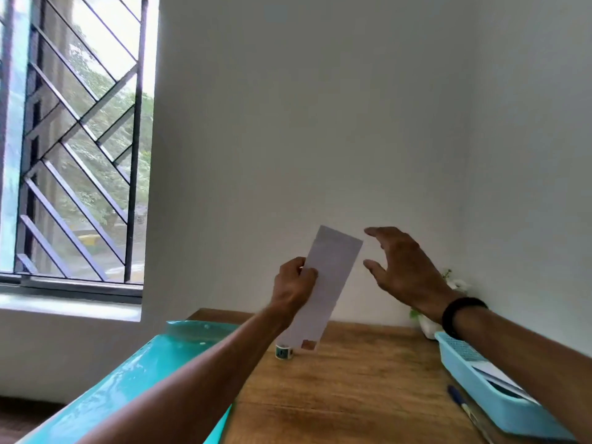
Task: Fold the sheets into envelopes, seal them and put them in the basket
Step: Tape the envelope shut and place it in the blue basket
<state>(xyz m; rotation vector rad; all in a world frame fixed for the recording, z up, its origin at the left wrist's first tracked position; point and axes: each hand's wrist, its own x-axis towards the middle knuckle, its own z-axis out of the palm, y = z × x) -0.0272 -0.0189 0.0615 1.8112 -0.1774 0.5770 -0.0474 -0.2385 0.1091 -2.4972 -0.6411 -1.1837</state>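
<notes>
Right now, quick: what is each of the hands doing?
Left hand: closed, gripping the folded white paper envelope by its left edge, held up above the wooden table.
Right hand: open, fingers spread beside the envelope, holding nothing.

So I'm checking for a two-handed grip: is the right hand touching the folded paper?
Apart. The head view shows wall between the open right hand and the folded paper; only the left hand holds it.

Wooden table (pixel 352 395) with basket (pixel 499 408), tape roll (pixel 284 351), pen (pixel 461 403)

two bare forearms seen, no sleeves worn, a black band (pixel 461 315) worn round the right wrist, left wrist unadorned
</notes>
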